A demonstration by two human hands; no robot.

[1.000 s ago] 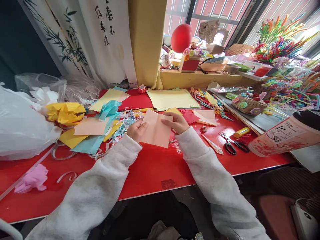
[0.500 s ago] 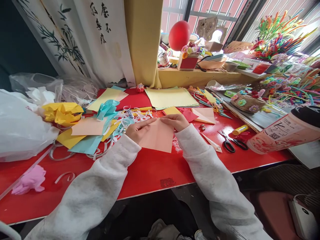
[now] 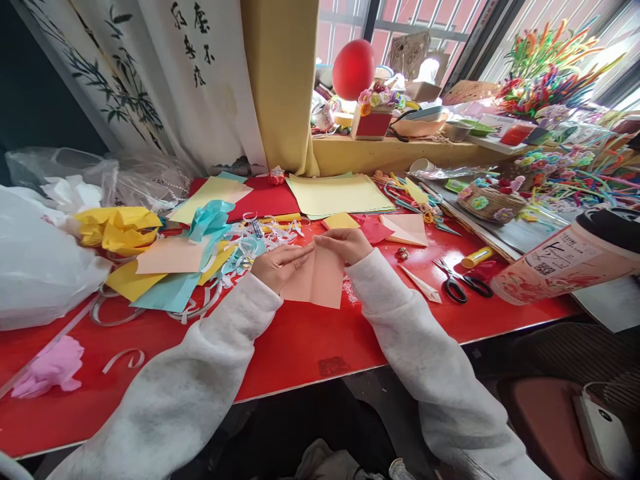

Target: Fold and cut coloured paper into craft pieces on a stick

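Observation:
Between my two hands is a sheet of peach paper (image 3: 323, 280), with a vertical crease down its middle. My left hand (image 3: 281, 265) grips it at the upper left, fingers stretched along the top edge. The fingertips of my right hand (image 3: 347, 244) pinch the same edge near the crease, almost touching the left fingertips. Its lower part hangs just over the red table (image 3: 295, 353). Right of my right hand lie a folded paper piece (image 3: 421, 283), small metal bells (image 3: 403, 254) and black-handled scissors (image 3: 463, 281).
At left are a white plastic bag (image 3: 45, 260), yellow tissue paper (image 3: 117, 228), blue sheets (image 3: 173, 292) and pink tissue (image 3: 50, 367). Pale yellow sheets (image 3: 340, 193) lie at the back. On the right stand a cup (image 3: 550, 263) and a glue stick (image 3: 477, 257).
Both hands have shifted from the sheet's sides to its top edge, and the fingertips have come together at the crease. The paper now bends along it. The view has swung slightly.

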